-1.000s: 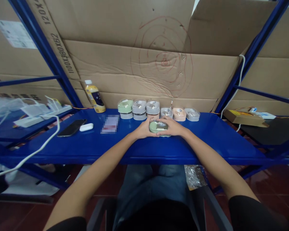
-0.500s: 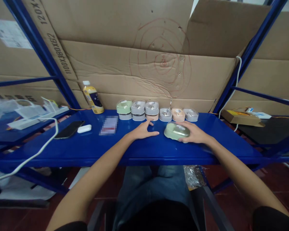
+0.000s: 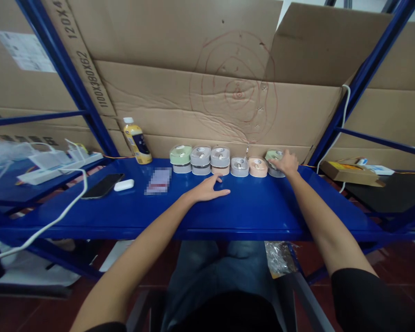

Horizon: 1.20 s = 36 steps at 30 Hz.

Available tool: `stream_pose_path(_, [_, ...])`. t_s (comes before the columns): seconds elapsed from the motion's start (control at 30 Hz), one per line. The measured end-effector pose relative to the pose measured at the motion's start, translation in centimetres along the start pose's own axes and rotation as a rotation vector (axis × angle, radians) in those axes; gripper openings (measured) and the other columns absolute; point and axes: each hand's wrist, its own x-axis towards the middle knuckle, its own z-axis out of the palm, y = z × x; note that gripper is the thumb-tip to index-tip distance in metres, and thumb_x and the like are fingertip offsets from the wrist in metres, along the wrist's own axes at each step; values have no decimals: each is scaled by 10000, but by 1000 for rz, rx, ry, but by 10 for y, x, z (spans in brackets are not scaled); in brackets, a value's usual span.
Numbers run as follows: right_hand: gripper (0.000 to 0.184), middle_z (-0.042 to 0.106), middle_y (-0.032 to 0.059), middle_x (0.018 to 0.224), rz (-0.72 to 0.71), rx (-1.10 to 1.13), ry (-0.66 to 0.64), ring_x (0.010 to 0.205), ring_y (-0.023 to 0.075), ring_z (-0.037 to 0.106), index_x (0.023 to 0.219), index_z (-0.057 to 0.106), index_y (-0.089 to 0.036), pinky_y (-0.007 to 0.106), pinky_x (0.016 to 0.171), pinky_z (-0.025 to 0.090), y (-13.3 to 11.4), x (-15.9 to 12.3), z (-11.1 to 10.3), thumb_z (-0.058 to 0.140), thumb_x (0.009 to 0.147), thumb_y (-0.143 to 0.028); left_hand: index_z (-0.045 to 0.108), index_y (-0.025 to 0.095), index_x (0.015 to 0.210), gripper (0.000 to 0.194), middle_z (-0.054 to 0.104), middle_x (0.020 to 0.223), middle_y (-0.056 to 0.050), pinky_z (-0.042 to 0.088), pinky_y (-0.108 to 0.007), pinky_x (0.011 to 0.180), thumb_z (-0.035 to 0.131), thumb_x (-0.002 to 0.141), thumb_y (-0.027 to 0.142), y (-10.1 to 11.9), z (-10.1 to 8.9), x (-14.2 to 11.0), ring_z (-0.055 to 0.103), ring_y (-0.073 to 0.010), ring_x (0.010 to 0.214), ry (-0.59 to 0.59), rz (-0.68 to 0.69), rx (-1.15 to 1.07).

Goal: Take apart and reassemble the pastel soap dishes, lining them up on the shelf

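At the right end of the row, my right hand (image 3: 287, 163) is closed around a pale green box with a clear lid (image 3: 274, 156). That box sits on top of a grey box (image 3: 275, 171), partly behind my fingers. My left hand (image 3: 210, 188) holds nothing, thumb and fingers apart, over the shelf just in front of a stack with a grey box (image 3: 220, 157) above a peach one (image 3: 221, 170). Single grey (image 3: 240, 167) and peach (image 3: 257, 167) boxes stand between my hands. Further left are a grey stack (image 3: 201, 159) and a green-topped stack (image 3: 180, 157).
On the left of the blue shelf (image 3: 249, 216) are a yellow drink bottle (image 3: 138, 143), a blurred-out packet (image 3: 158, 180), a white earbud case (image 3: 124, 185) and a black phone (image 3: 103, 186). A white cable (image 3: 69, 210) crosses the left edge. Cardboard (image 3: 159, 92) stands behind.
My right hand has carried the green box from the front of the shelf back and right, onto the rightmost grey box. My left hand stays open in nearly the same place.
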Motion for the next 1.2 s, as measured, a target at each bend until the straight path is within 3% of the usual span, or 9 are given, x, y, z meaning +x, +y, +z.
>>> stream_pose_path(0.17, [843,576,338,1346,-50,44,159,1277,496,545,1341,561,-67,656,1039,419,-6,-17,-4,687,803,-703,512,174,1433,853,650,1376,-186,472,-530,1119,711,802,712,-2,1,2,622,-374,1303,19,12,19])
stream_pose_path(0.27, [706,501,316,1482,-335,135,245,1386,496,449,1396,539,-80,692,1107,358,-19,-34,-10,568,913,-594,518,174,1427,844,652,1374,-188,478,-528,1113,706,808,717,-4,1,3,626,-375,1303,18,24,36])
stream_pose_path(0.37, [674,459,251,1577,-729,202,61,1468,459,399,1463,517,-114,659,1199,313,-46,-54,-3,555,933,-529,526,179,1419,826,659,1366,-184,485,-530,1103,708,813,711,-5,1,3,635,-372,1290,25,38,39])
stream_pose_path(0.43, [735,416,227,1630,-871,185,-111,1522,447,351,1510,481,-117,628,1243,288,-66,-69,9,593,915,-534,527,172,1418,827,657,1367,-186,486,-528,1106,703,816,710,-5,1,2,634,-372,1290,24,34,35])
stream_pose_path(0.57, [823,379,235,1656,-894,98,-317,1567,452,283,1541,431,-115,621,1271,247,-89,-98,30,672,880,-541,524,158,1416,834,653,1369,-186,468,-518,1139,692,819,715,-5,2,2,623,-370,1307,19,24,23])
stream_pose_path(0.73, [674,521,243,1506,-949,151,-268,1466,463,420,1390,545,-137,647,1211,346,-78,-137,9,675,887,-568,506,171,1417,785,685,1275,-157,487,-532,1114,706,839,664,-7,3,3,659,-341,1230,82,73,-15])
stream_pose_path(0.87, [821,526,290,1442,-732,205,-189,1354,526,500,1315,580,-137,718,1074,445,-75,-156,-15,641,821,-790,476,188,1456,900,647,1340,-160,486,-523,1124,828,749,620,-6,0,3,634,-340,1261,180,173,-71])
stream_pose_path(1.0, [1010,592,337,1350,-538,132,-381,1209,545,617,1423,510,-88,705,953,524,-87,-154,-16,757,715,-764,404,209,1541,1156,532,1517,-192,447,-553,1168,943,595,600,-4,-4,1,546,-392,1383,137,198,-80])
stream_pose_path(1.2, [921,590,179,1479,-952,585,-557,1364,378,575,1506,464,-199,566,1148,465,-88,-134,-21,819,729,-542,374,223,1575,1211,494,1573,-186,400,-577,1209,969,572,549,-1,-7,-1,504,-397,1439,79,259,-147])
